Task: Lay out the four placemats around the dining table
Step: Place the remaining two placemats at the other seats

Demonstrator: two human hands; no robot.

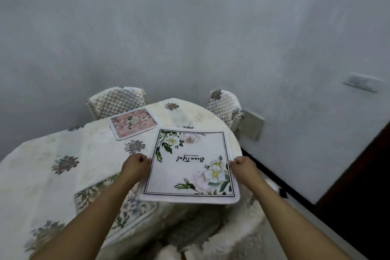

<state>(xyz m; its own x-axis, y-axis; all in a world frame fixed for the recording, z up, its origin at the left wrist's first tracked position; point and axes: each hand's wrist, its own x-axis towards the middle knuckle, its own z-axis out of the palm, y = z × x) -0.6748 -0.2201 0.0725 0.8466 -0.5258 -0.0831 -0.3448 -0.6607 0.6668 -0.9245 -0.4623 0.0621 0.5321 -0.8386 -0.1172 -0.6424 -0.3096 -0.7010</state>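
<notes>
I hold a white placemat (190, 167) printed with white flowers and the word "Beautiful" over the right side of the dining table (52, 175). My left hand (135, 164) grips its left edge and my right hand (242, 167) grips its right edge. Its near edge hangs past the table's rim. A pink floral placemat (133, 122) lies flat at the far side of the table. Another floral placemat (118, 207) lies at the near edge, partly hidden under my left arm and the held mat.
The table wears a cream cloth with grey flower motifs. Two quilted chairs (116, 101) (225, 107) stand at the far side against a white wall. A cushioned chair seat (232, 238) sits below the held mat. A dark door (369, 196) is at right.
</notes>
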